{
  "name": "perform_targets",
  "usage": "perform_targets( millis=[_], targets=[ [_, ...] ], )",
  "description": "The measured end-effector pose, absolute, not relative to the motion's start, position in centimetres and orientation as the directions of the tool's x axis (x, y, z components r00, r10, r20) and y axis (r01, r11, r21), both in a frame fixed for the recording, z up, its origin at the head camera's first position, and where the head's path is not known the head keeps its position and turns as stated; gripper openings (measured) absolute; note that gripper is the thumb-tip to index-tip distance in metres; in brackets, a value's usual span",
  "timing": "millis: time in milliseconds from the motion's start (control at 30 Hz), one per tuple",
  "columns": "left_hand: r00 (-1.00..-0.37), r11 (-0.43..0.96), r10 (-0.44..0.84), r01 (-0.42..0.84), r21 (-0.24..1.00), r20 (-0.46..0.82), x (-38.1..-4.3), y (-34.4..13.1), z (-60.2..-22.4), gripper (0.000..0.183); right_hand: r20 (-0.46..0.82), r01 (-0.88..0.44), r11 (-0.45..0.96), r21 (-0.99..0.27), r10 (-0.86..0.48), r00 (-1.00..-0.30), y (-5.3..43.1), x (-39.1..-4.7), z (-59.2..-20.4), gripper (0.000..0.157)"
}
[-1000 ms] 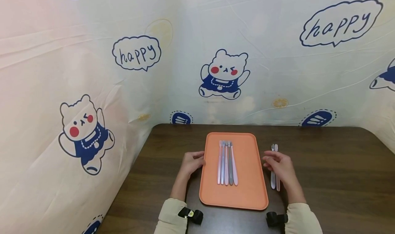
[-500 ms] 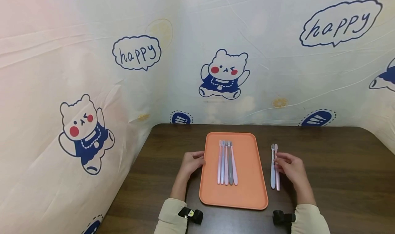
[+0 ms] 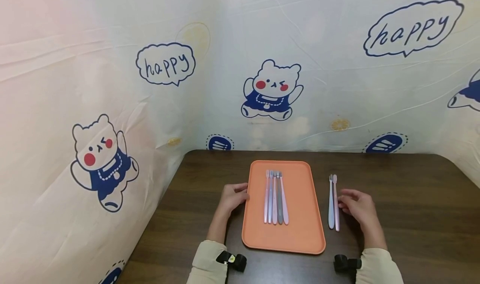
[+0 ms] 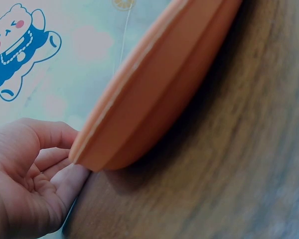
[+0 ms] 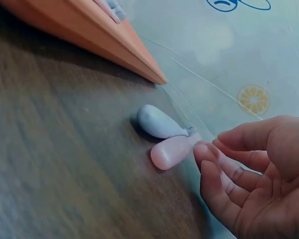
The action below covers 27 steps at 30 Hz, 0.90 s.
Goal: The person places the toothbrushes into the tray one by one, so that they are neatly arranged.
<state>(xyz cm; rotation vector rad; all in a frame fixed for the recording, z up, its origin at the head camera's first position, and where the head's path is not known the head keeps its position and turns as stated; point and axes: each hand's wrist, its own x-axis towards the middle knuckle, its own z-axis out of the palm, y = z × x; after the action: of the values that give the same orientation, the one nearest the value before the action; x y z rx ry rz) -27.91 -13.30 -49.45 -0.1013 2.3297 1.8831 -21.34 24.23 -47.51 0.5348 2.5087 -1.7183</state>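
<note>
An orange tray lies on the table, bearing several slim toothbrushes side by side. At its left edge, my left hand holds the rim between thumb and fingers; the left wrist view shows the fingertips meeting the rim. Right of the tray, a pale blue toothbrush and a pink toothbrush lie close together on the wood. Just right of the pink one is my right hand, its fingers loosely bent and holding nothing. In the right wrist view the fingertips are close to the pink handle; contact is unclear.
The dark wooden table extends to both sides of the tray. Behind it and on the left hangs a pale curtain printed with bears and "happy" bubbles. Black straps with small cameras sit on the wrists.
My right hand has moved right, from over the two loose toothbrushes to the pink one's side. The pink toothbrush, touched half a second ago, now lies free. The left hand stays put.
</note>
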Motion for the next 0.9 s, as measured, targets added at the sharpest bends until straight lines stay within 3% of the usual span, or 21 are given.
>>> perform_targets(
  millis=[900],
  targets=[
    [-0.989, 0.226, 0.036, -0.134, 0.965, -0.145, -27.97, -13.28, -49.53, 0.05, -0.283, 0.37, 0.421, -0.828, 0.257, -0.924, 24.57, -20.99, -47.43, 0.043]
  ],
)
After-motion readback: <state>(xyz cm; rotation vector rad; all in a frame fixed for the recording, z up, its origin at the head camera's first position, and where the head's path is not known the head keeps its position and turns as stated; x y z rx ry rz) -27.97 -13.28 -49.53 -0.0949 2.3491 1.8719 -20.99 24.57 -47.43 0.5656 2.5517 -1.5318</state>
